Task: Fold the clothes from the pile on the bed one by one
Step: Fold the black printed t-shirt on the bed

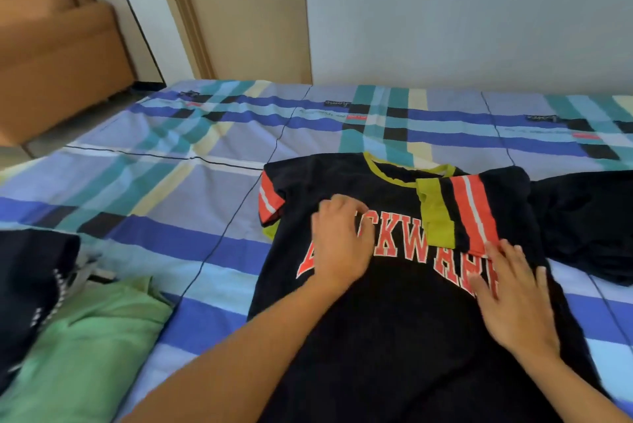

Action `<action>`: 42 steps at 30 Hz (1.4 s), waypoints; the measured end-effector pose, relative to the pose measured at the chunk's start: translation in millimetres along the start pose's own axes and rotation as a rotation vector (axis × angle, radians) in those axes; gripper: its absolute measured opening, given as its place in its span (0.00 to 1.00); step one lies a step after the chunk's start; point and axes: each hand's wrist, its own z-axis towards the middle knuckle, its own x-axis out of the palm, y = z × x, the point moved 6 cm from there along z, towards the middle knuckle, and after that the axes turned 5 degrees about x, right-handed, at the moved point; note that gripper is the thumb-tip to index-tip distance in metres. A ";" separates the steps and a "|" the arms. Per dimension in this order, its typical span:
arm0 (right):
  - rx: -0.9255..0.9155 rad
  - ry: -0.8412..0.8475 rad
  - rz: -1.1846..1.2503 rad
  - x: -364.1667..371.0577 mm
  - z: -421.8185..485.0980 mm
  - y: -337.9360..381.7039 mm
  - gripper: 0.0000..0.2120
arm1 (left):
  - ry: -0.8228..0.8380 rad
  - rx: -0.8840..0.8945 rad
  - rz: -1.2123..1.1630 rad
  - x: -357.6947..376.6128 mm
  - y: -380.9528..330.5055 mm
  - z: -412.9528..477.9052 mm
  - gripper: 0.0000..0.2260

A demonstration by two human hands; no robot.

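Note:
A black T-shirt (404, 326) with red block letters, a yellow-green collar and red-striped sleeves lies face up on the bed. Its right sleeve is folded inward over the chest; the left sleeve still sticks out. My left hand (342, 244) rests flat on the lettering, fingers apart. My right hand (513, 306) lies flat on the right side of the shirt, fingertips at the folded sleeve's edge. Neither hand pinches cloth. A pile with a green garment (89, 347) and a dark garment (27, 292) sits at the lower left.
The checked blue, teal and cream bedsheet (171, 182) covers the bed. Another black garment (589, 224) lies at the right edge. A grey wall runs behind the bed, with a beige door and a brown cabinet (58, 56) at the far left.

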 end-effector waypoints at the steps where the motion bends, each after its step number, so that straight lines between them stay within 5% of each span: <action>1: 0.003 0.001 -0.016 0.2 1.2 1.3 0.32 | -0.125 -0.116 0.052 -23.8 30.4 12.4 0.09; 4: 0.010 -0.003 -0.052 -2.2 1.1 2.4 0.37 | -0.294 -0.474 0.157 -68.9 110.0 20.9 0.23; 6: -0.001 0.001 -0.089 -2.7 1.4 6.3 0.38 | -0.116 -0.712 0.106 -64.5 152.6 10.0 0.31; 8: -0.019 0.019 -0.139 0.1 0.5 8.1 0.38 | 0.067 -0.860 -0.023 -50.9 173.6 -3.8 0.28; 13: -0.002 0.075 -0.217 0.0 0.6 8.7 0.38 | 0.066 -0.696 -0.057 -60.9 165.0 26.9 0.05; 18: 0.030 0.151 -0.292 1.2 -0.5 10.7 0.33 | -0.060 -0.371 0.441 -118.0 165.1 80.1 0.14; 21: 0.111 0.164 -0.258 -2.8 16.3 32.8 0.31 | -0.037 -0.499 0.575 -133.0 198.0 68.2 0.22; 23: 0.088 0.122 -0.171 2.3 24.2 62.8 0.31 | 0.034 -0.790 0.388 -123.9 231.1 38.5 0.29; 26: -0.018 0.092 -0.191 33.0 15.8 94.1 0.35 | -0.021 -1.225 -0.310 -96.0 245.3 -3.2 0.30; 30: 0.008 0.075 -0.176 46.5 15.6 84.7 0.36 | -0.091 -1.308 -0.983 -67.1 226.3 13.8 0.32; 35: 0.011 0.055 -0.181 45.3 16.7 86.3 0.35 | -0.284 -1.212 -1.014 -67.3 236.0 53.1 0.07; 38: 0.020 0.049 -0.176 44.1 16.7 86.1 0.35 | -0.488 -1.019 -1.035 -86.3 256.6 80.0 0.16; 41: 0.022 0.052 -0.170 45.0 16.9 86.4 0.35 | -0.464 -1.035 -1.029 -81.7 305.7 90.8 0.37; 42: 0.024 0.050 -0.168 44.8 17.2 86.6 0.35 | -0.423 -1.077 -0.984 -82.1 309.2 87.6 0.36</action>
